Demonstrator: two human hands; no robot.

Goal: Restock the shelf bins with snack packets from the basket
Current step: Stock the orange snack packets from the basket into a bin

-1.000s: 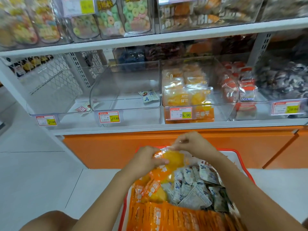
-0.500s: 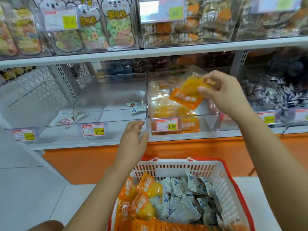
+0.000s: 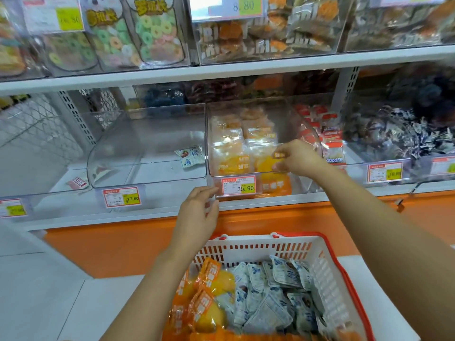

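Note:
A red-rimmed white basket at the bottom holds orange mango packets on its left and several white-blue packets on its right. My right hand is inside the clear middle bin, pinching an orange packet that lies on the stack of like packets. My left hand hovers, fingers apart and holding nothing, at the shelf edge just left of the 29.90 price tag.
The clear bin to the left holds only one white-blue packet. Bins further right hold red-white packets and dark wrapped sweets. An upper shelf carries filled bins. An orange base panel runs below.
My right hand carried the orange packet from the basket up and then down into the middle bin. My left hand rose from the basket to the shelf edge.

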